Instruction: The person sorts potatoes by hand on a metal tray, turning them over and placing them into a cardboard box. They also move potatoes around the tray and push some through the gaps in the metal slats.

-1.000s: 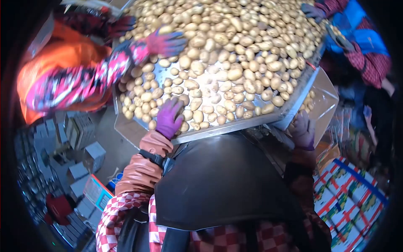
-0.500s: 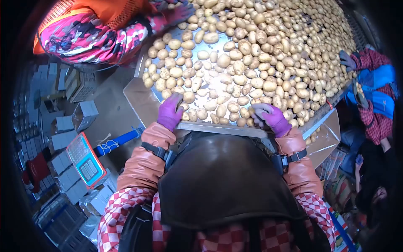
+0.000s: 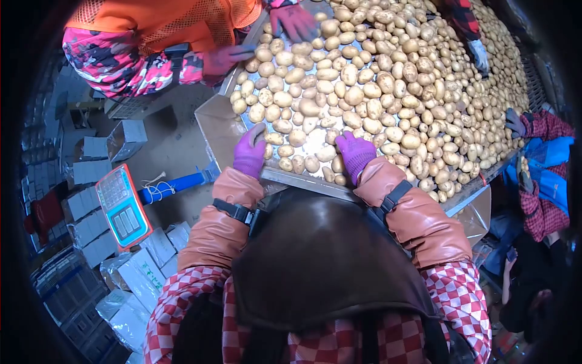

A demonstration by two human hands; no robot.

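Many potatoes point(image 3: 354, 95) lie spread over a metal sorting table point(image 3: 339, 192) in front of me. My left hand point(image 3: 249, 151), in a purple glove, is at the near left edge of the table beside a few potatoes. Its fingers are stretched out, thumb apart, and I see nothing in them. My right hand point(image 3: 356, 154), gloved alike, reaches over the near rim. Its fingers are apart and touch potatoes near the middle of the front edge. The undersides of its fingertips are hidden.
An open cardboard box point(image 3: 219, 128) hangs at the table's left corner. A red-framed scale point(image 3: 124, 206) stands at left, near white boxes point(image 3: 142, 279). Co-workers' gloved hands are at the far left point(image 3: 294, 23), far right point(image 3: 479, 57) and right edge point(image 3: 515, 123).
My right hand has moved left along the near edge. Potatoes near me have shifted. The co-worker at upper left has moved both hands, and another gloved hand has appeared at upper right.
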